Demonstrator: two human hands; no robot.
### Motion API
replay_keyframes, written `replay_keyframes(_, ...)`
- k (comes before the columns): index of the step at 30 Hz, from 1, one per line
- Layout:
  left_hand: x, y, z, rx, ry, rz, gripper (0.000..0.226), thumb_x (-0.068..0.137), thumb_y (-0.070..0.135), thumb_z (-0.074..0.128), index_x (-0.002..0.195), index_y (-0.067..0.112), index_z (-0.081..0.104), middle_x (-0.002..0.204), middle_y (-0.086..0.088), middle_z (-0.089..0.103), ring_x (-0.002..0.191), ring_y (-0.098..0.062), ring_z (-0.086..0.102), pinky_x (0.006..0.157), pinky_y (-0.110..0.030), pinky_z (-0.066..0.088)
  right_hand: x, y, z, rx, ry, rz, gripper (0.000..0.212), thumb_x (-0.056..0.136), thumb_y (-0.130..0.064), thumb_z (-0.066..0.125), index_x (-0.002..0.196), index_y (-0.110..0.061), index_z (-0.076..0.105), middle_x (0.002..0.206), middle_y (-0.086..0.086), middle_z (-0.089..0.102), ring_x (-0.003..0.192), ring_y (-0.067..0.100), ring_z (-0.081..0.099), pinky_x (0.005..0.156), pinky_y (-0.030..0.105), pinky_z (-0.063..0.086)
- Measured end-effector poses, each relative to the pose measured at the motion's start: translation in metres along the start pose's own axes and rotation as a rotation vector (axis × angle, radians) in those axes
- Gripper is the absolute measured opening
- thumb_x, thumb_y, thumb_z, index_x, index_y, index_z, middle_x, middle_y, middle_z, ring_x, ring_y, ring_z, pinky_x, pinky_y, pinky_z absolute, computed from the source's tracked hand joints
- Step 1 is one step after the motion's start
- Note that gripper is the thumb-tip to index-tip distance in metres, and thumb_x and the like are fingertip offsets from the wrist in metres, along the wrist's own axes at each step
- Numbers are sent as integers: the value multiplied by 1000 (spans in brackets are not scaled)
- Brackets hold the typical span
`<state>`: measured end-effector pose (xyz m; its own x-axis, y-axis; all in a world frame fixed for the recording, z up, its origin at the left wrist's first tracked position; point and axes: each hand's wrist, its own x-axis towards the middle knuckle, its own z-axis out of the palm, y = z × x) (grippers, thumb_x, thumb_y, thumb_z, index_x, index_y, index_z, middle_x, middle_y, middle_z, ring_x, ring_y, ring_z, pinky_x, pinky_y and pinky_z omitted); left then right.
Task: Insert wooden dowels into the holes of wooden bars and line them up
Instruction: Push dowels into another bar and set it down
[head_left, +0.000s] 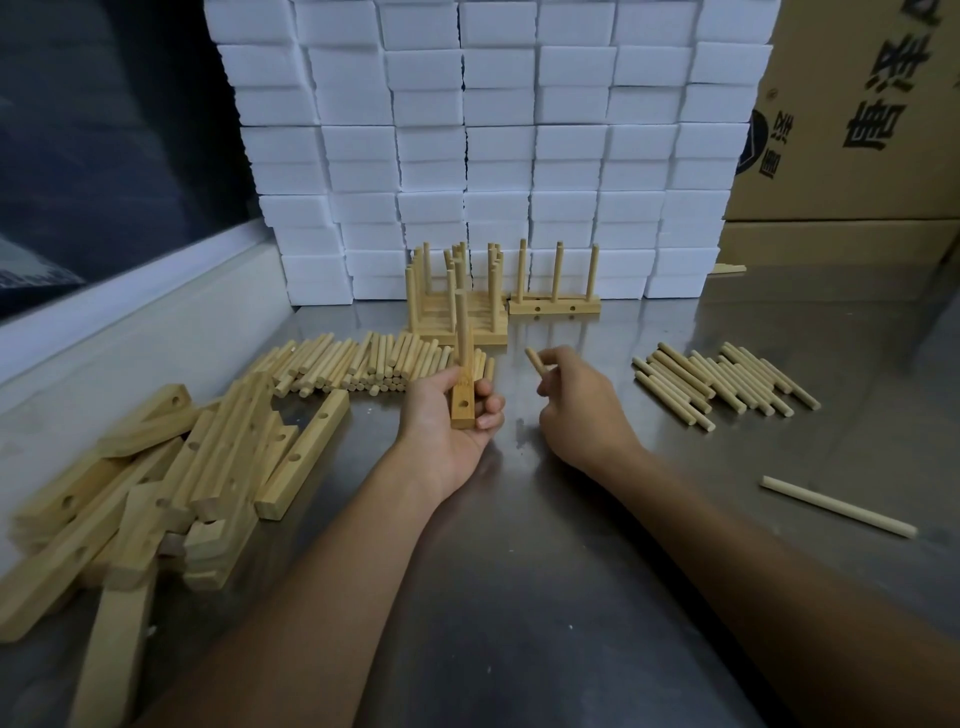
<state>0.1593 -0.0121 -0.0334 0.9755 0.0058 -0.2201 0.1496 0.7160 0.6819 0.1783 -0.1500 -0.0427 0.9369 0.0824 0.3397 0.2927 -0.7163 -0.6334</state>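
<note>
My left hand (451, 415) grips a wooden bar (463, 406) end-on toward me, with one dowel (461, 325) standing upright in it. To its right my right hand (574, 402) pinches a single dowel (535, 360), tip pointing up and left, apart from the bar. A heap of loose bars (171, 478) lies at the left. Loose dowels lie in a pile (358, 366) behind my left hand and another pile (727, 384) at the right. Finished bars with upright dowels (457, 306) stand at the back, with one more (555, 301) beside them.
A wall of stacked white foam blocks (493, 145) closes the back of the steel table (545, 545). Cardboard boxes (852, 130) stand at the back right. One stray dowel (837, 506) lies near my right forearm. A dark window runs along the left.
</note>
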Motion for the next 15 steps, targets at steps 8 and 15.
replay_keyframes(8, 0, 0, 0, 7, 0, 8, 22, 101, 13, 34, 92, 4, 52, 63, -7, 48, 46, -15, 45, 39, -20, 31, -1, 0, 5, 167, 105, -123, 43, 100, -6, 43, 137, -28, 46, 84, -3, 53, 73, 7, 50, 61, 20, 38)
replay_keyframes(15, 0, 0, 0, 11, -5, 1, 20, 101, 13, 35, 96, 4, 51, 65, -8, 48, 48, -16, 45, 40, -21, 32, -1, 2, 3, 178, 253, -121, 14, 101, -42, 52, 99, -31, 59, 68, -6, 58, 65, 10, 57, 61, 39, 52)
